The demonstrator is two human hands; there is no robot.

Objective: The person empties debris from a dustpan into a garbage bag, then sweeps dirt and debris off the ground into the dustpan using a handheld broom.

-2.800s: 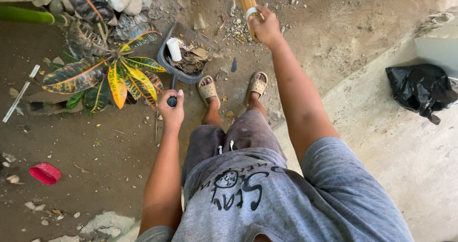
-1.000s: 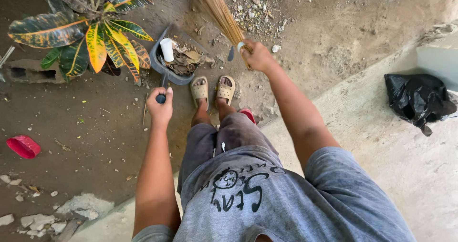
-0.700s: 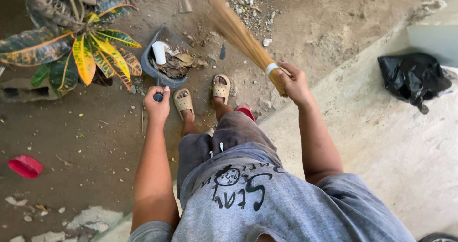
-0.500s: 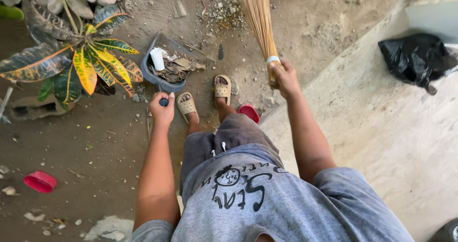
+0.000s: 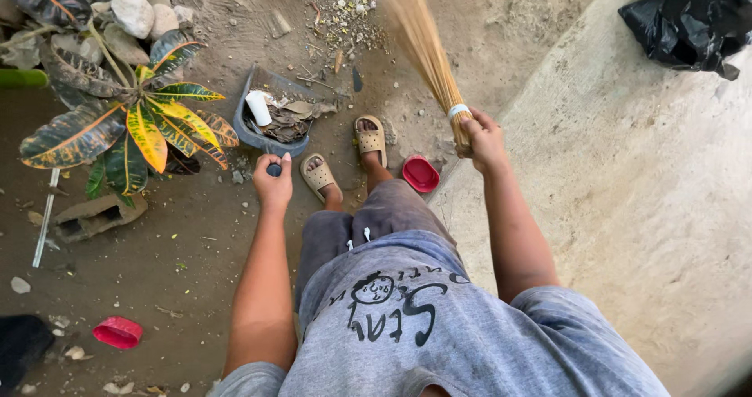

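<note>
Reaching down, left hand [image 5: 273, 184] grips the dustpan [image 5: 266, 115] handle while right hand [image 5: 483, 137] clasps the broom [image 5: 427, 48].

A grey plastic dustpan [image 5: 270, 115] sits on the dirt ground, filled with dry brown leaves and a white cylinder, its dark handle upright. A bundled straw broom [image 5: 427, 48] tilts above the ground, bristles fanned and blurred, a white band near its grip.
</note>
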